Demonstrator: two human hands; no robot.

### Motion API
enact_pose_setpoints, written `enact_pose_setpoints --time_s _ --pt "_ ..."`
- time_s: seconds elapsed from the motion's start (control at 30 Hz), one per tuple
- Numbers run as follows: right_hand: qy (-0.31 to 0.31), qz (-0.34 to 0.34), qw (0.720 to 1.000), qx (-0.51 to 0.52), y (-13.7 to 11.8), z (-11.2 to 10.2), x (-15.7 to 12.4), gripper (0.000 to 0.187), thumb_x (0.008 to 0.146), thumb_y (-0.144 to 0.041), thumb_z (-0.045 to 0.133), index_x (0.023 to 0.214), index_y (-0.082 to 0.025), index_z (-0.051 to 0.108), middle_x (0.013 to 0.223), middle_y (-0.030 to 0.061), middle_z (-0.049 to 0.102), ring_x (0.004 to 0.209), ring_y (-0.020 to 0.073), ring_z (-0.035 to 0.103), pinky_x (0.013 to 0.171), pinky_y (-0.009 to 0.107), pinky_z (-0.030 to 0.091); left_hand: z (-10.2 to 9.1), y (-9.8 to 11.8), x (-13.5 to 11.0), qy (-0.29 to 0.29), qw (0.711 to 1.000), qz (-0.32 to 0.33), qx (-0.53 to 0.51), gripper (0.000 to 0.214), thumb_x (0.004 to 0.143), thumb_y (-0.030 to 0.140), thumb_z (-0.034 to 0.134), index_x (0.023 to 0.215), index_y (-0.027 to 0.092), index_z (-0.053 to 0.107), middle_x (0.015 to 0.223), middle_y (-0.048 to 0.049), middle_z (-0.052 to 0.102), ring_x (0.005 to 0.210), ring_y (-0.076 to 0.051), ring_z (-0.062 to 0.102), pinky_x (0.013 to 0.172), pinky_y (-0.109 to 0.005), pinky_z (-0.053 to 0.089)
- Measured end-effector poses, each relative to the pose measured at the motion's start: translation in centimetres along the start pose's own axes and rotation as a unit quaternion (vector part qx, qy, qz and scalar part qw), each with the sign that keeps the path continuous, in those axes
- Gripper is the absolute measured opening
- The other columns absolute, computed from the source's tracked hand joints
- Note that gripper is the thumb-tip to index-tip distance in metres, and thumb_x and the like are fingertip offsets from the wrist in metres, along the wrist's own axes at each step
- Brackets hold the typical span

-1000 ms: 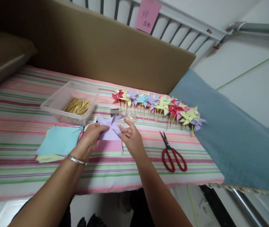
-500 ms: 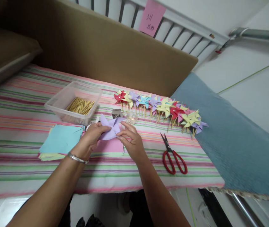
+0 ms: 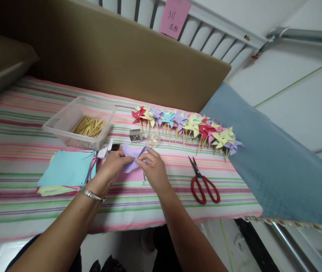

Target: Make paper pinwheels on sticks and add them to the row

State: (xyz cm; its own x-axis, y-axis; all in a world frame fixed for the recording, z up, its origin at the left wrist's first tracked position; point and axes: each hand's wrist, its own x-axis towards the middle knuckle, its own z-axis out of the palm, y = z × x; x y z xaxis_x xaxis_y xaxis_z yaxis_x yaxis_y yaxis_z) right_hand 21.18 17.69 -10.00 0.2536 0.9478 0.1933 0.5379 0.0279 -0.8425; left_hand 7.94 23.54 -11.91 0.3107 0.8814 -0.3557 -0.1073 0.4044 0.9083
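Between my hands is a purple paper pinwheel (image 3: pixel 130 152), its blades partly folded in. My left hand (image 3: pixel 115 162) is closed on its left side, with the thumb over the paper towards the middle. On the right, my right hand (image 3: pixel 153 166) pinches the paper near its centre with thumb and fingertips. Directly below lies a sheet of pink paper (image 3: pixel 131 175) on the cloth. Just beyond my hands stand a small box of metal pins (image 3: pixel 135 135) and a clear round container (image 3: pixel 152 139) with tiny pieces inside.
A clear plastic tub (image 3: pixel 61 130) holds many short wooden sticks (image 3: pixel 89 126). Left of my hands sits a stack of coloured paper (image 3: pixel 66 168). Red-handled scissors (image 3: pixel 202 183) lie to the right. A row of finished pinwheels (image 3: pixel 192 126) stretches along the back by a cardboard panel (image 3: pixel 121 56).
My right fingers have moved from the blade's edge to pinch at the pinwheel's centre, and a blade has folded inward. The whole view has shifted slightly.
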Motion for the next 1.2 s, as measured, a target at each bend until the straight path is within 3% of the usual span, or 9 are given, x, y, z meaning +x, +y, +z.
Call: enact_pose_setpoints --time_s 0.27,0.83,1.07,1.2 --pt "0.0 -0.027 0.999 -0.038 0.19 0.05 0.1 0.014 0.074 -0.019 0.064 0.061 -0.022 0.063 0.084 0.0023 0.058 0.093 0.0202 0.053 0.084 0.033 0.04 0.02 0.07 -0.04 -0.003 1.0 -0.009 -0.01 0.022 0.045 0.027 0.077 0.06 0.013 0.068 0.055 -0.0036 0.064 0.05 -0.015 0.054 0.053 -0.026 0.039" --pt "0.01 -0.001 0.998 -0.063 0.42 0.12 0.31 0.013 0.07 -0.017 0.062 0.059 -0.023 0.064 0.084 0.0023 0.061 0.092 0.0199 0.058 0.084 0.032 0.042 -0.15 0.37 -0.24 -0.066 0.997 -0.029 -0.022 0.025 0.045 0.031 0.081 0.059 0.013 0.07 0.058 -0.0048 0.065 0.051 -0.014 0.053 0.053 -0.026 0.038" --pt "0.01 0.009 0.997 -0.072 0.71 0.4 0.47 0.014 0.068 -0.016 0.061 0.056 -0.022 0.062 0.08 0.0024 0.062 0.088 0.0202 0.058 0.08 0.032 0.043 -0.22 -0.07 0.03 -0.06 0.998 -0.024 0.006 0.025 0.043 0.03 0.083 0.058 0.015 0.07 0.056 -0.0033 0.064 0.049 -0.013 0.052 0.051 -0.026 0.038" --pt "0.012 0.001 0.998 -0.068 0.71 0.46 0.35 0.013 0.069 -0.017 0.062 0.058 -0.023 0.061 0.079 0.0018 0.063 0.086 0.0203 0.057 0.081 0.033 0.043 -0.25 -0.23 0.17 -0.021 1.0 -0.018 0.005 0.024 0.044 0.029 0.081 0.059 0.015 0.07 0.057 -0.0041 0.066 0.051 -0.015 0.054 0.051 -0.026 0.039"
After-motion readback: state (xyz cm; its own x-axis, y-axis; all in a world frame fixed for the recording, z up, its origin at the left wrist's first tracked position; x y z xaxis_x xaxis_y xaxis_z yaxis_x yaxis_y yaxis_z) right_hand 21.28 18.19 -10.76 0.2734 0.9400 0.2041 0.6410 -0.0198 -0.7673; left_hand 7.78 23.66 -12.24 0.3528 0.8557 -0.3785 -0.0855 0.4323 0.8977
